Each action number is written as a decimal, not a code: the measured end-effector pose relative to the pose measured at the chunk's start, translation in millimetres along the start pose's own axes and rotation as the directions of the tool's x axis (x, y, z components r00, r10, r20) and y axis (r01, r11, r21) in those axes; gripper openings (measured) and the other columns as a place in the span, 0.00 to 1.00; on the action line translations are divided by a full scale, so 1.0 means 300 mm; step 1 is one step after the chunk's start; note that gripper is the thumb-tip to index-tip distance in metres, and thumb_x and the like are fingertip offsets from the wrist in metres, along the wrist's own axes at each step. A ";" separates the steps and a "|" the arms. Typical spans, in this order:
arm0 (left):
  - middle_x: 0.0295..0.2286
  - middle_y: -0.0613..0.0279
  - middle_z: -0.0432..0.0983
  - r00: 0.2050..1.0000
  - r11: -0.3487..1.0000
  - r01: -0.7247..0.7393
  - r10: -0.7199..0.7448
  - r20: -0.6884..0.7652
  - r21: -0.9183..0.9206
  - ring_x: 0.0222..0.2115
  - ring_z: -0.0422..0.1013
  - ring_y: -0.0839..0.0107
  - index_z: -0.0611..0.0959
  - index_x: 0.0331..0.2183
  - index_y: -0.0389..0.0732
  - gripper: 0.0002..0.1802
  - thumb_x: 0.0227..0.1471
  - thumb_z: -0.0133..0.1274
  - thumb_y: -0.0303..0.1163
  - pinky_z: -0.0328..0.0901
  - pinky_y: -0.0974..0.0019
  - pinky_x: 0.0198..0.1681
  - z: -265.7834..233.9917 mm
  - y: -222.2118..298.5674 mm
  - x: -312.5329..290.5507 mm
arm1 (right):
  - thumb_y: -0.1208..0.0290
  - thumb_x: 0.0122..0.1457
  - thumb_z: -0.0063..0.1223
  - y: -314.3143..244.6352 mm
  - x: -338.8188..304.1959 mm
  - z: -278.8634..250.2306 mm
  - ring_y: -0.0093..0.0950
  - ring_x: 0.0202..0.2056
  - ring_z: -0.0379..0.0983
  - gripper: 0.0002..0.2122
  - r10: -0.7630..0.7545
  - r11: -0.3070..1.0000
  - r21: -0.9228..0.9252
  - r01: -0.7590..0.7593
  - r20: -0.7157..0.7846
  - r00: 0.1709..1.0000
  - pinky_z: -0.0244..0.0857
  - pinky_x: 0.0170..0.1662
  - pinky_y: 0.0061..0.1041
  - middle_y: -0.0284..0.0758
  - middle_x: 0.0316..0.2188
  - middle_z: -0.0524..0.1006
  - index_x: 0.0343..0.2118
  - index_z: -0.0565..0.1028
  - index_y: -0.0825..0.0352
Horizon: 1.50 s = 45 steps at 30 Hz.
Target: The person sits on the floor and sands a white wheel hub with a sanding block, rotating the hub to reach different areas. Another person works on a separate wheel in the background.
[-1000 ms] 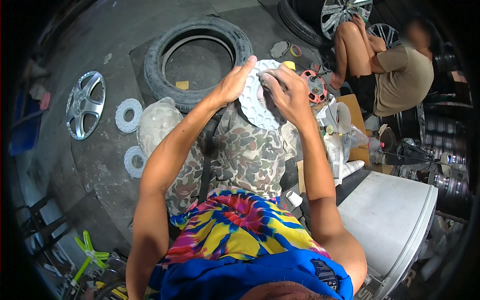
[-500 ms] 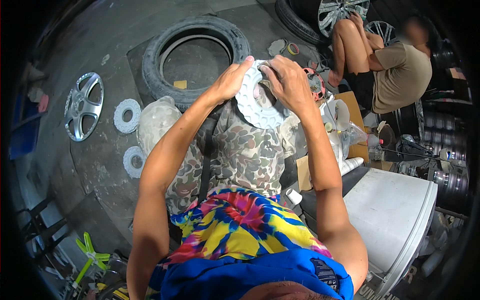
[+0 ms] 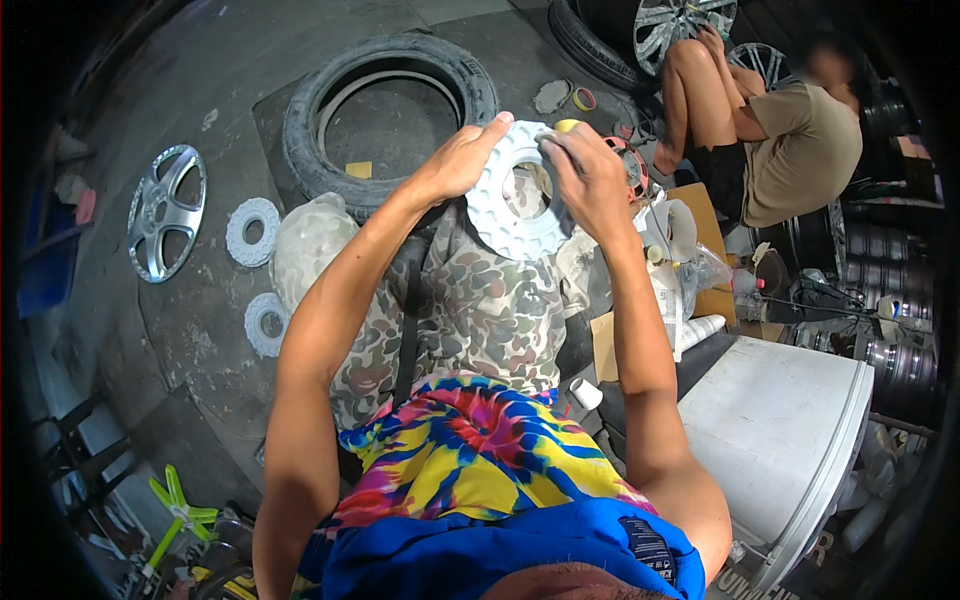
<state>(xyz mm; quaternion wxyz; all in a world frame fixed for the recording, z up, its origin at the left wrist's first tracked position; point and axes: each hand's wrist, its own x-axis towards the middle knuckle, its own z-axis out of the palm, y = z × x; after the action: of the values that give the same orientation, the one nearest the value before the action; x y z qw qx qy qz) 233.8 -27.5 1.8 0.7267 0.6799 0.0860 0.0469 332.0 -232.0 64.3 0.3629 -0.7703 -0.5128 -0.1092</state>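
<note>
A pale grey-white ring-shaped disc (image 3: 492, 205) with a scalloped, dimpled face stands tilted above my camouflage-clad legs. My left hand (image 3: 470, 155) grips its upper left edge, thumb along the rim. On the disc's upper right side, the curled fingers of my right hand (image 3: 587, 178) press against it. A small yellow piece (image 3: 567, 125) shows at those fingers; most of it is hidden, and its kind cannot be made out. Two similar rings, an upper one (image 3: 253, 232) and a lower one (image 3: 266, 324), lie on the floor to my left.
A tyre (image 3: 303, 125) lies flat ahead. A silver wheel cover (image 3: 165, 215) is at far left. Another person (image 3: 805, 150) sits at upper right, near a spoked wheel (image 3: 655, 35). A cardboard box (image 3: 715, 300) and white panel (image 3: 770, 400) stand on my right.
My right hand has shifted slightly down and right along the disc, uncovering its upper edge. The yellow piece now shows. The disc has turned a little to face me more; my left hand keeps its grip.
</note>
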 end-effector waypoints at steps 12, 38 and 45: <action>0.27 0.62 0.85 0.999 0.999 0.043 -0.043 -0.016 0.027 0.29 0.75 0.77 0.92 0.42 0.29 0.43 0.81 0.36 0.59 0.72 0.64 0.39 -0.015 0.018 -0.004 | 0.77 0.66 0.65 -0.026 0.056 -0.010 0.36 0.35 0.77 0.08 -0.064 0.992 0.113 0.049 0.133 0.989 0.70 0.42 0.35 0.40 0.32 0.79 0.45 0.86 0.72; 0.34 0.60 0.90 0.998 0.999 -0.047 0.047 -0.044 -0.013 0.35 0.80 0.78 0.91 0.49 0.27 0.36 0.79 0.49 0.55 0.76 0.68 0.42 0.002 0.022 -0.029 | 0.75 0.67 0.67 -0.003 -0.100 -0.101 0.38 0.30 0.78 0.06 0.241 0.969 0.040 -0.244 0.081 0.967 0.69 0.37 0.37 0.43 0.29 0.77 0.38 0.85 0.74; 0.35 0.59 0.90 0.998 1.000 -0.021 0.019 0.064 0.018 0.35 0.81 0.79 0.91 0.50 0.28 0.33 0.79 0.50 0.52 0.76 0.68 0.39 -0.024 0.014 -0.029 | 0.81 0.63 0.67 -0.086 -0.089 0.033 0.45 0.33 0.80 0.05 0.011 1.000 0.023 -0.009 -0.103 0.995 0.73 0.38 0.40 0.44 0.33 0.79 0.42 0.85 0.72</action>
<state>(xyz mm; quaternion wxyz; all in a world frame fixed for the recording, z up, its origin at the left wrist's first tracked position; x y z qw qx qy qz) 224.2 -21.7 6.0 0.7221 0.6888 0.0565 0.0318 295.3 -238.9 54.3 0.3982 -0.7620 -0.4909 -0.1410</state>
